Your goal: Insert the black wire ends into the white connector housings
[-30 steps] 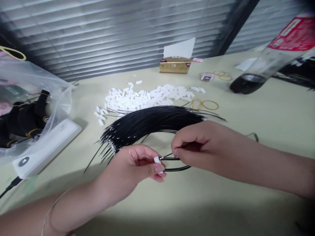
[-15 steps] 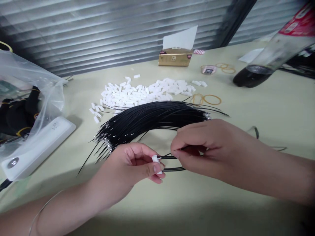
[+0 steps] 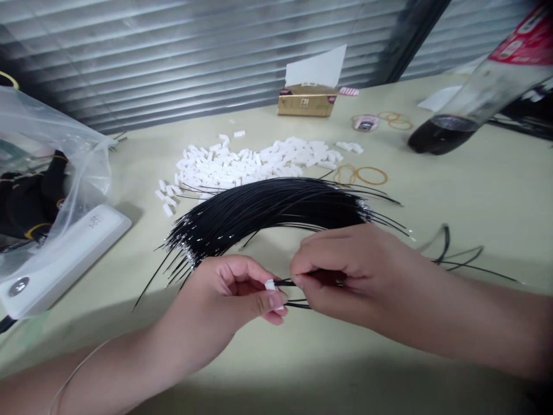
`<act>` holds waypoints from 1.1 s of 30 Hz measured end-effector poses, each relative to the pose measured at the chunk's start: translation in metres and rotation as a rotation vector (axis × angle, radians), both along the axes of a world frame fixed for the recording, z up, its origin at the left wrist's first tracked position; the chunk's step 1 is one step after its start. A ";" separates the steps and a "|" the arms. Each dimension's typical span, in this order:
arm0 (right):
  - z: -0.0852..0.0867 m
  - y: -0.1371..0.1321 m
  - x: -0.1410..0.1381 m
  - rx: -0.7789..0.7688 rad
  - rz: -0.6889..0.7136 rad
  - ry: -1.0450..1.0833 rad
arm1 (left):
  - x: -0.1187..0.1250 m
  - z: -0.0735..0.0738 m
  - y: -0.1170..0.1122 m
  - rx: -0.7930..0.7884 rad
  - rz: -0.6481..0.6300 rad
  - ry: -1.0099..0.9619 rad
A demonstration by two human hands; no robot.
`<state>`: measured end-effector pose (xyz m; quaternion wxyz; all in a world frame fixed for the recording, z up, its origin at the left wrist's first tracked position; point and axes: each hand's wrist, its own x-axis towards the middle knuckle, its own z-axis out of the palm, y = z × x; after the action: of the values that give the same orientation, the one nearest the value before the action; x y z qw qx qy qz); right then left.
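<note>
My left hand point(image 3: 235, 294) pinches a small white connector housing point(image 3: 271, 286) between thumb and fingers. My right hand point(image 3: 345, 271) is closed on a thin black wire point(image 3: 287, 283) whose end meets the connector. A second black wire point(image 3: 298, 304) loops just below the hands. Behind them lies a curved bundle of black wires point(image 3: 268, 210) with bare metal ends. Farther back sits a pile of white connector housings point(image 3: 250, 164).
At the left are a white power strip point(image 3: 64, 256) and a clear plastic bag point(image 3: 38, 167) with dark items. A gold box point(image 3: 307, 99), rubber bands point(image 3: 363, 174) and a dark bottle point(image 3: 453, 124) stand at the back right. Loose wires point(image 3: 462, 256) lie right.
My right hand has moved left, closer to the connector in my left hand, so less wire shows between them. Loose wires at the right have come into view.
</note>
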<state>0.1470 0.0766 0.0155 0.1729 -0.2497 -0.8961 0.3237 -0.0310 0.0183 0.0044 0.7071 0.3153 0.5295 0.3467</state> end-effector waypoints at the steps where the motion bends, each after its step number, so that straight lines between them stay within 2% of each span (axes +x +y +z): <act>1: 0.000 -0.001 0.000 0.015 0.008 -0.002 | 0.000 0.000 0.000 0.001 0.006 -0.003; 5: 0.008 0.003 0.002 0.033 0.044 -0.061 | 0.001 -0.001 -0.001 -0.004 0.001 -0.027; 8: 0.011 0.021 0.001 0.037 0.075 -0.060 | 0.002 -0.002 0.000 -0.005 -0.016 -0.051; 11: -0.003 0.047 -0.012 0.226 0.079 0.022 | 0.002 -0.002 0.000 -0.007 -0.024 -0.043; 13: -0.016 0.061 -0.025 0.418 0.167 -0.016 | 0.002 -0.002 0.000 -0.015 -0.022 -0.032; 16: -0.020 0.068 -0.035 0.506 0.241 -0.062 | 0.001 -0.001 0.001 -0.026 -0.015 -0.050; 18: -0.008 0.062 -0.030 0.486 0.213 -0.017 | 0.000 0.000 0.002 -0.027 0.003 -0.080; 21: 0.018 0.041 -0.011 0.415 0.055 0.089 | -0.001 0.001 0.003 -0.009 0.035 -0.122; 23: 0.028 0.026 0.002 0.282 -0.027 0.068 | -0.001 0.000 0.003 0.006 0.048 -0.136; 25: 0.026 0.014 0.010 0.113 -0.080 0.018 | -0.001 -0.001 0.003 0.010 0.049 -0.135; 29: 0.010 0.008 0.013 -0.190 -0.174 -0.059 | -0.001 -0.003 0.002 0.009 0.040 -0.115; 31: 0.006 0.009 0.011 -0.275 -0.191 -0.086 | -0.001 -0.003 0.002 0.007 0.036 -0.110; 33: 0.006 0.010 0.009 -0.293 -0.197 -0.110 | -0.001 -0.003 0.002 0.002 0.030 -0.109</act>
<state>0.1558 0.0865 0.0215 0.1162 -0.3762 -0.8185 0.4183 -0.0322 0.0206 0.0011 0.7295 0.2887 0.4943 0.3744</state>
